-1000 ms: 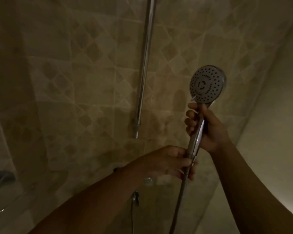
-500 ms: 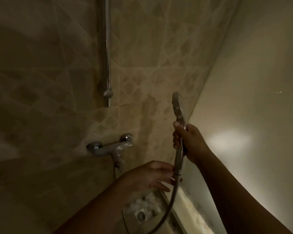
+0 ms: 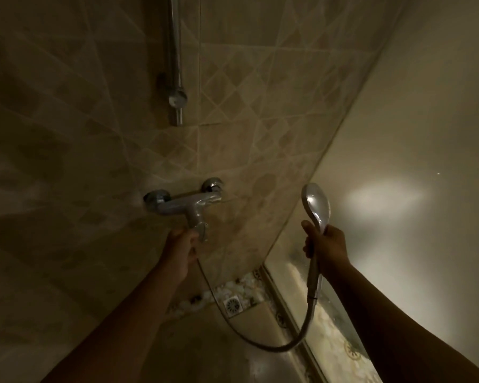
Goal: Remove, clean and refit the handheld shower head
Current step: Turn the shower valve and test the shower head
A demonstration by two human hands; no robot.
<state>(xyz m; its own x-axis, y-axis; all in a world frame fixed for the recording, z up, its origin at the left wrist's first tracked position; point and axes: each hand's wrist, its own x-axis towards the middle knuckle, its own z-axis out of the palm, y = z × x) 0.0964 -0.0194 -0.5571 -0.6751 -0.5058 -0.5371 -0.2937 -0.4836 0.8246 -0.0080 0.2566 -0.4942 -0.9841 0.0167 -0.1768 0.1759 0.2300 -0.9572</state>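
Right hand [image 3: 325, 244] has its grip clamped on the shower head [image 3: 315, 203], held upright, probably for rinsing. Left hand [image 3: 181, 250] reaches the tap [image 3: 183, 205]; I cannot tell its grip.

Open air lies between my left hand [image 3: 180, 250] at the mixer tap [image 3: 183, 205] and my right hand [image 3: 324, 244] gripping the shower head [image 3: 315, 205]. The tiled wall [image 3: 67, 134] blocks the far side and the glass screen [image 3: 398, 134] the right. The hose [image 3: 309, 308] loops low between my forearms. The slide rail [image 3: 174, 64] juts out above the tap.
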